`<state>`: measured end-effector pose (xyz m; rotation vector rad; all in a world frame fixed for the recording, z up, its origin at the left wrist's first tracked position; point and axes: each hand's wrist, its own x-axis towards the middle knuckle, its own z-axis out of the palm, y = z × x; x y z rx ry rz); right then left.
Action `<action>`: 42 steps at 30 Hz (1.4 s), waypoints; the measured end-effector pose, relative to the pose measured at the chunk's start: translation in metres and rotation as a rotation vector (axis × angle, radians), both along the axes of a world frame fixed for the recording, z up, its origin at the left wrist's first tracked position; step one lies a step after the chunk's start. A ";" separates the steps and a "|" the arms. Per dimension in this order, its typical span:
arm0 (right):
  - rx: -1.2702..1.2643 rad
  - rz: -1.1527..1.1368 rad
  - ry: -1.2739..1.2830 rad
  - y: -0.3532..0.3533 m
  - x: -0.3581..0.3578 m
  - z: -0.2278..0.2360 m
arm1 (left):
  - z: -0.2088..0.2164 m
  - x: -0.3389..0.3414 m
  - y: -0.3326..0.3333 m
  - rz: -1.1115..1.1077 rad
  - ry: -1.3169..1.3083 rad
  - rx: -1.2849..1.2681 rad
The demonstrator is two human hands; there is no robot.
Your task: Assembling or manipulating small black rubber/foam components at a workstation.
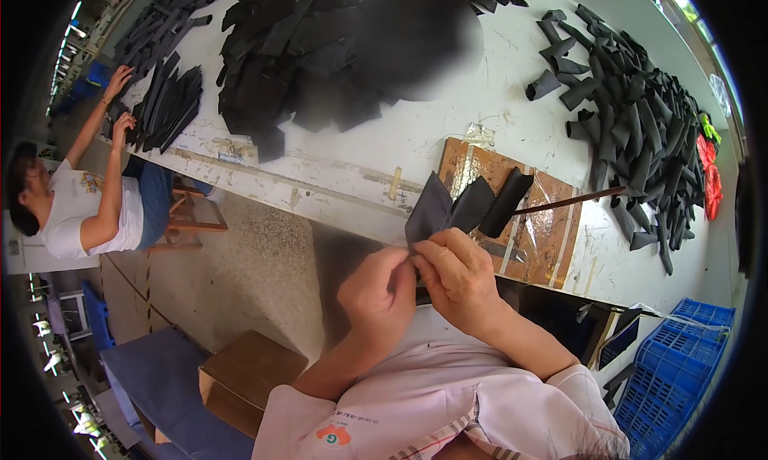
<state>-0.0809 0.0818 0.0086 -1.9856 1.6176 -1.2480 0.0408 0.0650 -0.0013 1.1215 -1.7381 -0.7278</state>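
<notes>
At the table's near edge, my left hand (374, 290) and my right hand (458, 278) meet, fingers pinched together on the lower end of a black fabric piece (430, 210). The piece stands up from my fingertips, its upper part spread flat. Just beyond my right hand is another black piece (474, 204); whether it joins the held one I cannot tell. Beside it a dark rolled tube (507, 203) lies slanted over a brown wooden board (550, 234). A thin dark rod (570, 202) runs from near that tube toward the right.
Flat black pieces (280, 52) are heaped on the white table (472, 116). Black tubes (640, 132) pile up at right. A co-worker (88, 196) handles dark strips (170, 100) at left. Blue crates (676, 380) stand lower right; a cardboard box (248, 376) sits lower left.
</notes>
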 end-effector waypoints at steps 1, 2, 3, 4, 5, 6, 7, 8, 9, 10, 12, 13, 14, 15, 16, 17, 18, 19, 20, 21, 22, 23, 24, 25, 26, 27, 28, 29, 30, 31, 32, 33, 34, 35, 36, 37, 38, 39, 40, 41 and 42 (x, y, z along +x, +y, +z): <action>-0.032 -0.015 0.055 0.000 0.002 -0.001 | -0.003 -0.001 0.001 0.036 -0.003 -0.002; -0.043 -0.004 0.051 0.001 0.003 -0.003 | -0.004 0.000 0.001 0.073 -0.007 -0.006; -0.025 -0.013 0.115 0.001 0.003 -0.005 | -0.004 0.001 0.000 0.070 -0.005 -0.011; -0.010 -0.016 0.178 0.001 0.003 -0.008 | -0.005 0.001 0.001 0.091 -0.010 -0.025; -0.025 0.004 0.173 0.001 0.003 -0.012 | -0.006 0.000 0.003 0.087 0.143 0.184; -0.026 -0.026 0.141 0.000 0.003 -0.016 | -0.006 0.002 0.004 0.080 0.300 0.390; -0.024 -0.061 0.110 0.000 0.002 -0.018 | 0.003 0.003 -0.001 0.058 0.448 0.599; -0.035 -0.046 0.106 0.000 0.001 -0.017 | 0.003 0.005 -0.004 0.072 0.449 0.585; 0.005 -0.052 0.053 0.000 0.000 -0.016 | 0.000 0.007 -0.006 0.010 0.615 0.724; 0.046 -0.056 0.000 0.000 0.000 -0.013 | -0.001 0.010 -0.008 -0.056 0.782 0.858; 0.049 -0.042 -0.067 0.002 0.000 -0.001 | 0.003 0.020 -0.014 -0.156 0.906 0.959; 0.183 0.028 -0.282 0.005 -0.003 0.006 | 0.006 0.024 -0.016 -0.346 1.037 1.054; 0.319 0.100 -0.496 0.006 -0.005 0.008 | 0.008 0.028 -0.018 -0.544 1.162 1.143; 0.353 0.124 -0.635 0.005 -0.006 0.007 | 0.005 0.027 -0.018 -0.605 1.141 1.131; 0.353 0.129 -0.634 0.005 -0.009 0.004 | 0.008 0.025 -0.018 -0.603 1.143 1.127; 0.459 0.149 -0.891 0.005 -0.012 0.000 | 0.015 0.022 -0.017 -0.473 0.982 1.097; 0.565 0.167 -1.149 0.004 -0.012 -0.003 | 0.018 0.019 -0.017 -0.346 0.821 1.062; 0.670 0.186 -1.400 0.004 -0.011 -0.001 | 0.017 0.015 -0.016 -0.271 0.682 0.909; 0.673 0.192 -1.400 0.003 -0.011 -0.003 | 0.017 0.011 -0.014 -0.265 0.683 0.907; 0.724 0.243 -1.482 0.002 -0.012 -0.005 | 0.017 0.007 -0.011 -0.152 0.608 0.791; 0.767 0.288 -1.562 0.003 -0.012 -0.005 | 0.017 0.002 -0.008 -0.052 0.533 0.674; 0.763 0.287 -1.559 0.003 -0.010 -0.002 | 0.015 -0.003 -0.005 0.064 0.337 0.366; 0.742 0.297 -1.499 0.003 -0.008 0.002 | 0.013 -0.003 -0.003 0.060 0.339 0.364; 0.729 0.317 -1.441 0.001 -0.007 0.005 | 0.011 -0.004 -0.003 0.069 0.284 0.207; 0.732 0.325 -1.439 0.001 -0.009 0.004 | 0.008 -0.004 -0.003 0.077 0.227 0.049; 0.706 0.272 -1.257 0.001 -0.011 0.003 | 0.005 0.001 -0.002 0.018 0.295 0.224; 0.674 0.215 -1.077 0.001 -0.013 0.001 | 0.008 0.004 -0.004 0.020 0.293 0.223; 0.674 0.217 -1.077 0.002 -0.013 -0.001 | 0.015 0.006 -0.007 -0.068 0.467 0.445; 0.641 0.212 -1.124 0.002 -0.013 -0.003 | 0.020 0.009 -0.010 -0.160 0.641 0.668; 0.610 0.210 -1.171 0.003 -0.013 -0.003 | 0.023 0.014 -0.013 -0.269 0.711 0.759; 0.611 0.212 -1.172 0.003 -0.013 -0.004 | 0.022 0.014 -0.014 -0.266 0.710 0.758; 0.573 0.232 -1.188 0.002 -0.015 -0.004 | 0.021 0.015 -0.014 -0.410 0.800 0.818; 0.536 0.254 -1.207 0.003 -0.015 -0.003 | 0.022 0.016 -0.014 -0.553 0.887 0.876; 0.537 0.255 -1.209 0.004 -0.014 0.000 | 0.025 0.018 -0.014 -0.747 0.958 0.980; 0.542 0.328 -1.242 0.006 -0.013 0.006 | 0.024 0.018 -0.014 -0.745 0.957 0.981; 0.546 0.401 -1.271 0.006 -0.013 0.009 | 0.021 0.018 -0.014 -0.871 1.100 1.070; 0.546 0.403 -1.271 0.005 -0.012 0.010 | 0.021 0.017 -0.014 -0.998 1.243 1.156; 0.518 0.340 -1.292 0.004 -0.011 0.012 | 0.024 0.018 -0.013 -1.011 1.199 1.096; 0.487 0.270 -1.313 0.003 -0.011 0.012 | 0.029 0.015 -0.013 -1.015 1.200 1.100; 0.470 0.322 -1.315 0.004 -0.023 0.004 | 0.033 0.012 -0.012 -0.794 0.980 0.985; 0.469 0.317 -1.314 0.004 -0.024 0.003 | 0.035 0.010 -0.011 -0.577 0.761 0.861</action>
